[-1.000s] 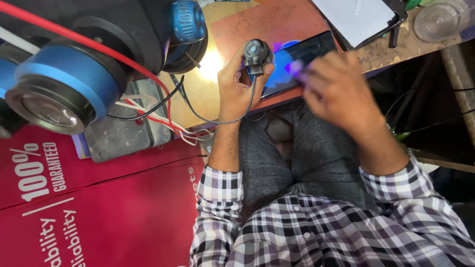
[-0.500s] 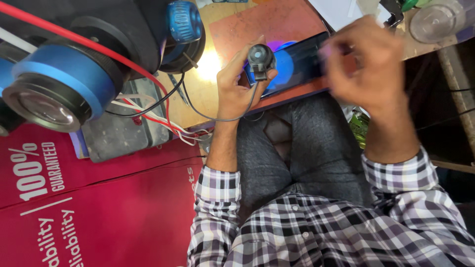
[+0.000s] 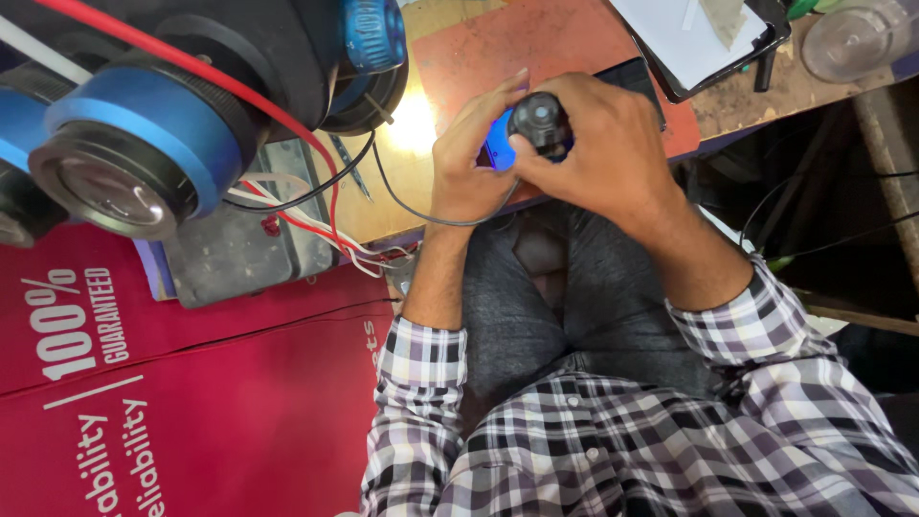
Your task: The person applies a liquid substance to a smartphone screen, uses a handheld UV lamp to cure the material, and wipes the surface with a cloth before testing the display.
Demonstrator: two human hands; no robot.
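A small round black device (image 3: pixel 538 119) with a thin black cable sits between both my hands, above a glowing blue phone screen (image 3: pixel 497 153) on the workbench. My left hand (image 3: pixel 469 163) grips it from the left, fingers curled up around it. My right hand (image 3: pixel 603 148) closes over it from the right, thumb and fingers pressed on its body. The cable (image 3: pixel 421 213) loops down and left from the device. Most of the phone is hidden under my hands.
A large black and blue microscope head (image 3: pixel 144 144) with red and white wires fills the upper left. A red printed sheet (image 3: pixel 144 402) lies lower left. A clipboard with paper (image 3: pixel 699 38) and a clear plastic cup (image 3: pixel 852 38) sit at the top right of the wooden bench (image 3: pixel 498 48).
My right hand was raised toward the top right half a second ago; it has come back down and left onto the round device. My left hand kept holding the device.
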